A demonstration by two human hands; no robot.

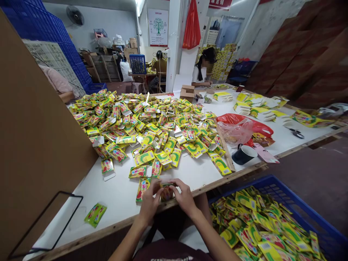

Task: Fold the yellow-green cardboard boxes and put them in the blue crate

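At the front edge of the white table (119, 197), my left hand (150, 201) and my right hand (185, 197) hold a small printed carton (166, 193) between them. My fingers are closed on its two sides, near its top end, which is blurred. Just left of my left hand lies another carton (142, 188) with a watermelon print. Beyond my hands spreads a large heap of yellow, green and red cartons (146, 137), several with white end flaps standing out. One carton with its flap out (108, 168) lies apart at the left.
A green packet (95, 214) lies front left, near a black wire frame (78, 197) and a tall cardboard box (40, 145). Right of a wooden strip stands a dark mug (244, 156). A blue crate (299, 203) full of packets sits low right. Another person (202, 70) sits across the table.
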